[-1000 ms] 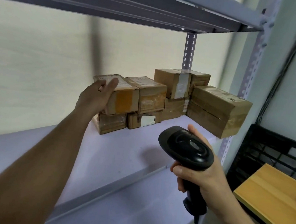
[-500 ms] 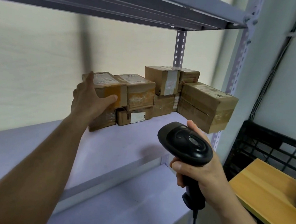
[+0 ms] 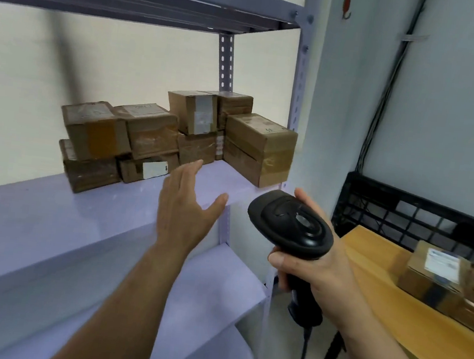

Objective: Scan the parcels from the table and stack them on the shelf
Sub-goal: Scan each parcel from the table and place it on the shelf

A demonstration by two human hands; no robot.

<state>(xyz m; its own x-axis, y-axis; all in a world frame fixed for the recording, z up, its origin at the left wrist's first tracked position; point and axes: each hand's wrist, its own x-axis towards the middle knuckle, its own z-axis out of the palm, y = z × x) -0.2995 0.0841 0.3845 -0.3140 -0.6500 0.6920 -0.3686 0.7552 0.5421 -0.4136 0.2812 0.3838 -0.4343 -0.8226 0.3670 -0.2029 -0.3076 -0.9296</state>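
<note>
A: What is different now for us, compared with a moment ago?

B: Our left hand (image 3: 185, 212) was on the top-left box (image 3: 96, 129) of the stack. Now it is off it, spread wide and empty, in the air over the shelf (image 3: 36, 216) and in front of the pile.

A: So this box is placed?

B: We think yes. It sits on a lower box at the left end of the row, beside the other parcels, and nothing touches it. It looks steady.

A: And the right hand (image 3: 317, 264)?

B: It is closed around the handle of the scanner (image 3: 291, 223), as before. The head of the scanner points away from us, toward the shelf post.

A: What is left?

B: Our view has turned to the right, and now we see more parcels (image 3: 436, 276) on the counter (image 3: 378, 296), well apart from the shelf. We judge that one cycle is finished and the next is to take one of them, scan its label, and stack it.
</note>
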